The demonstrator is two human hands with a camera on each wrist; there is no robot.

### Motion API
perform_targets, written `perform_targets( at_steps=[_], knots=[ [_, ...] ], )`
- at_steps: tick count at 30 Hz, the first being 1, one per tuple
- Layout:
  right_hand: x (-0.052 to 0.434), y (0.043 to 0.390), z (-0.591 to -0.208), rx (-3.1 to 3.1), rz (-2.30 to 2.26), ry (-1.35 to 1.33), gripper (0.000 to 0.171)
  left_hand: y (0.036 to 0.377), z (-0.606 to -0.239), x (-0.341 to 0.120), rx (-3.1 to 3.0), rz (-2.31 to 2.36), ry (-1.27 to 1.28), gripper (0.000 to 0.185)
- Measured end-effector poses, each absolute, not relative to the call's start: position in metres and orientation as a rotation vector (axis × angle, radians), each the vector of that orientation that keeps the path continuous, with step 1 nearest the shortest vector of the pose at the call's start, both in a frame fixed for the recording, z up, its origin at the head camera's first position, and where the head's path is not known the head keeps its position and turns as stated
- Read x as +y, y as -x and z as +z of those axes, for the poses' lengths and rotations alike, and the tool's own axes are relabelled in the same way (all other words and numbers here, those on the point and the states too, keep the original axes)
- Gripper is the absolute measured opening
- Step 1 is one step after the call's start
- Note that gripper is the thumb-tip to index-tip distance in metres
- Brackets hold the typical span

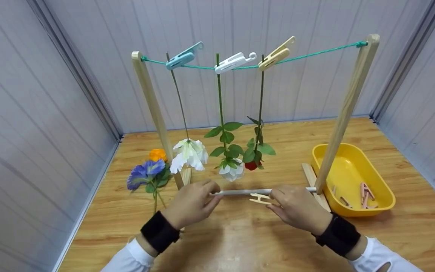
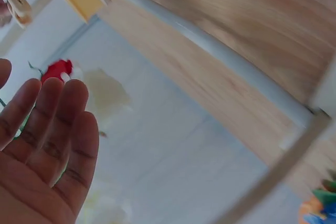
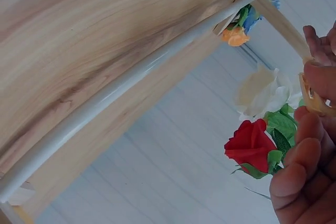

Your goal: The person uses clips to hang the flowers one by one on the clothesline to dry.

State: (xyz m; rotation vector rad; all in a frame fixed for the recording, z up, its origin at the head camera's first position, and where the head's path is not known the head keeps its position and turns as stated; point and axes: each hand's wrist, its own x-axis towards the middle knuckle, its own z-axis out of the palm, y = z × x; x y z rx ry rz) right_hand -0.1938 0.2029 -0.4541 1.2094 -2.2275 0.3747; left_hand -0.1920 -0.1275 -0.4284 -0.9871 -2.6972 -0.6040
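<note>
right hand [image 1: 296, 207]: fingers pinch cream clothespin [image 1: 259, 198], long axis left-right, lower centre of frame
left hand [image 1: 193, 202]: fingers relaxed, empty, just left of clothespin
nearer: right hand

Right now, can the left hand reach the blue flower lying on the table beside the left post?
Probably yes. The left hand is open near the white bar, and the blue flower lies just to its left, with only bare table between them.
</note>
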Motion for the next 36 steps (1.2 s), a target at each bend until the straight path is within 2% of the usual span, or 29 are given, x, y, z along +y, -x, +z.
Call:
perform_targets(
  at_steps=[10,15,21,28,36],
  knots=[
    [0.204,0.191,-0.458,-2.244,0.386,-1.192,0.033,0.191,-0.434,-0.176,-2.883,-0.599,0.676,0.017],
    [0.204,0.190,-0.459,-2.271,0.369,-1.186,0.033,0.192,-0.437,-0.196,-2.997,-0.597,0.537,0.038],
    [0.204,0.189,-0.461,-2.331,0.395,-1.180,0.032,0.194,-0.451,-0.206,-3.035,-0.613,0.297,0.033],
    [0.205,0.188,-0.460,-2.315,0.417,-1.176,0.032,0.200,-0.472,-0.213,-3.072,-0.481,0.135,0.048],
    [0.208,0.185,-0.461,-2.301,0.400,-1.185,0.033,0.207,-0.486,-0.219,-3.112,-0.260,0.020,0.034]
  ],
)
